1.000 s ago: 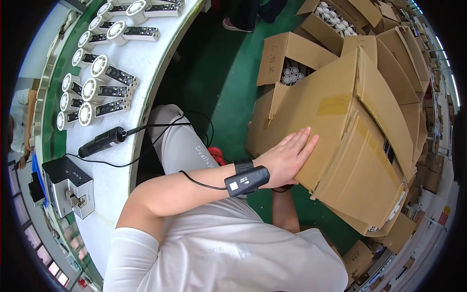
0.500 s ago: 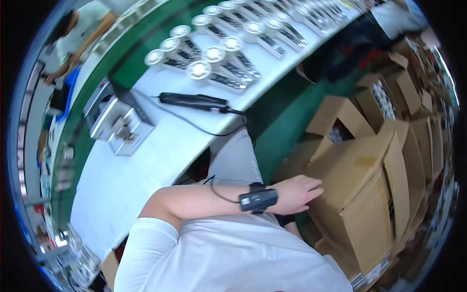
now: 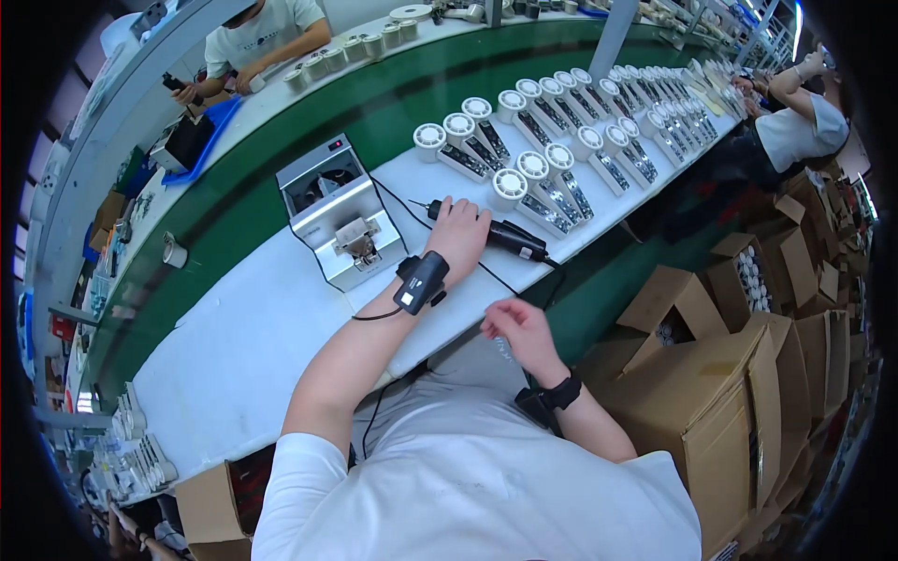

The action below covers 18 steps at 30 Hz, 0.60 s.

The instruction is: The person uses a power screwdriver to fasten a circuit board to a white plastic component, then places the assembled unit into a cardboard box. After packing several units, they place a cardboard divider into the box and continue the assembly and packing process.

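Observation:
Over the white table, my left hand (image 3: 460, 234) is wrapped around a black electric screwdriver (image 3: 513, 239), its thin bit pointing left. My right hand (image 3: 522, 335) hovers by the table's front edge with fingers curled together; whatever they may hold is too small or hidden to tell. Left of the screwdriver stands a silver screw feeder (image 3: 344, 220) with an open top and a small red display. Beyond my left hand, white housings (image 3: 510, 184) with round slotted heads and long bodies lie in rows, dark shiny strips along their bodies.
Opened cardboard boxes (image 3: 692, 374) crowd the right side, some holding white parts. The screwdriver's black cable (image 3: 500, 280) runs across the table (image 3: 253, 346). A person (image 3: 267, 47) works at the far bench beside a blue tray (image 3: 215, 140); another person (image 3: 795, 131) is at far right.
My view has swung toward the table. My left hand has moved from beside the cardboard box onto the screwdriver and gripped it. My right hand has come up into view.

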Tool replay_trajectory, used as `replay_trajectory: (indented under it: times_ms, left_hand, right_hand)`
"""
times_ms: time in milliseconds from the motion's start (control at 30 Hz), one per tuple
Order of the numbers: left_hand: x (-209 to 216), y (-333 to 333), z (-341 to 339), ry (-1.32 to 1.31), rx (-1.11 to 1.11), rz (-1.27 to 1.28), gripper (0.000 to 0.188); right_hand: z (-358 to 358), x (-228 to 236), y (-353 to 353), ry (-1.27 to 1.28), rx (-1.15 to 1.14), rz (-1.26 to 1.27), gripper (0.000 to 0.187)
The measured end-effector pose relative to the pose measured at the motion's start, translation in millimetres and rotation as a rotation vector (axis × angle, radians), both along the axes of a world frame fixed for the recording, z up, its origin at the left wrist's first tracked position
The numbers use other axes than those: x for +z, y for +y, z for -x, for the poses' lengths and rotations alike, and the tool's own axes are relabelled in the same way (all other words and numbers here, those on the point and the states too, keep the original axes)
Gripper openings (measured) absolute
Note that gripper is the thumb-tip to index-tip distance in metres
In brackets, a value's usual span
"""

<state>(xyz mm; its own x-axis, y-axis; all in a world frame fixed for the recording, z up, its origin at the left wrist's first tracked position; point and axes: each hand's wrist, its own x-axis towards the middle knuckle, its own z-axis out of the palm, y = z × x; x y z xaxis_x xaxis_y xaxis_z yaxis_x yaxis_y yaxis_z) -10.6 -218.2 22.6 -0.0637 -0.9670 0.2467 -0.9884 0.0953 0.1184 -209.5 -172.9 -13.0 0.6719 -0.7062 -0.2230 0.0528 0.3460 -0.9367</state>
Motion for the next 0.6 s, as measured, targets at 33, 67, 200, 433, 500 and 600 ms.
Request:
replay_trajectory:
  times_ms: [33,67,200,433,500,600]
  left_hand:
    - [2,-4,0,-0.001,-0.017,-0.117,0.039]
    - [3,-3,1,-0.002,-0.04,-0.24,0.04]
    - [14,10,0,0.015,-0.144,0.04,0.027]
    - [69,32,41,0.076,-0.254,0.19,0.045]
    - [74,32,47,0.093,-0.275,0.238,0.046]
    - [79,32,50,0.292,-0.267,0.331,0.039]
  right_hand:
    - [2,-9,8,0.045,0.078,-0.012,0.018]
    - [2,-19,13,0.089,0.15,-0.031,0.02]
    - [8,-110,0,0.597,0.064,0.571,0.024]
    - [9,-237,-93,0.755,0.051,1.0,0.03]
    - [26,-261,-123,0.729,-0.067,1.197,0.033]
    - [59,-251,-138,0.98,-0.424,0.668,0.028]
